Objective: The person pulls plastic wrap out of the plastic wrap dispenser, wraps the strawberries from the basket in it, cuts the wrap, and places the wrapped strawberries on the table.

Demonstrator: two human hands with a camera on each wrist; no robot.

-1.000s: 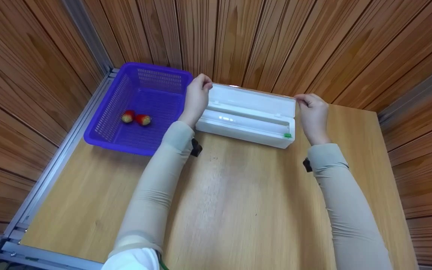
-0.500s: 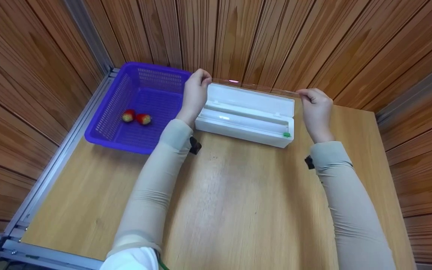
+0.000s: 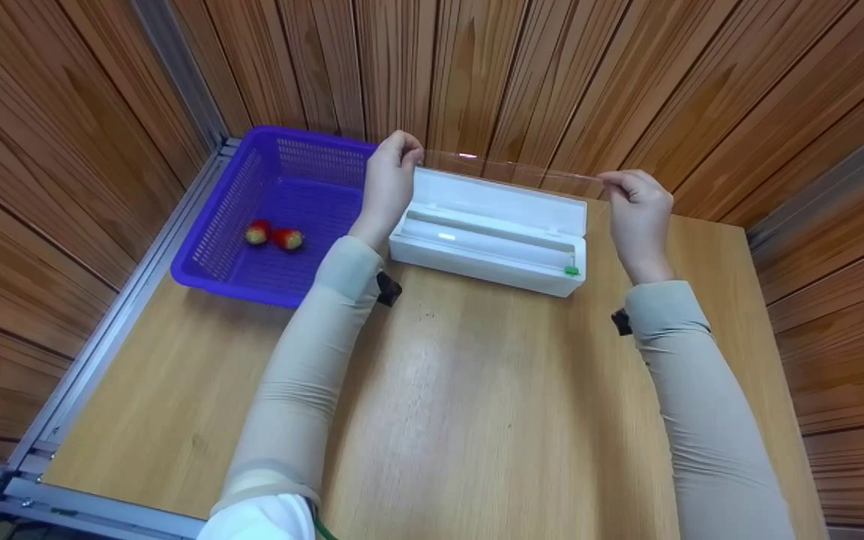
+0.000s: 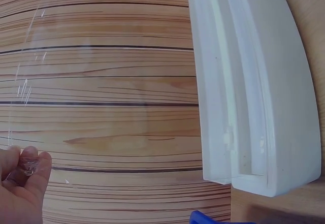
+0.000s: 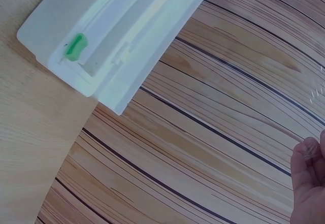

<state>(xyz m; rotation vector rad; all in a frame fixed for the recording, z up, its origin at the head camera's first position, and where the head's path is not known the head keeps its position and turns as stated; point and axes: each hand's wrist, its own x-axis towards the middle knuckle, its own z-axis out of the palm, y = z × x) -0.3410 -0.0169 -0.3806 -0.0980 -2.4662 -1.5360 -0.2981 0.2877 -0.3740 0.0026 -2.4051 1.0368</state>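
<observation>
Transparent thin plastic film (image 3: 466, 156) stretches between the left grip (image 3: 389, 180) and the right grip (image 3: 640, 217), each pinching one end, along the far side of the open white rectangular plastic box (image 3: 488, 271) on the light-brown wooden desk (image 3: 477, 420). Pulling unevenly could tear it; slackening could let it cling to itself.
</observation>
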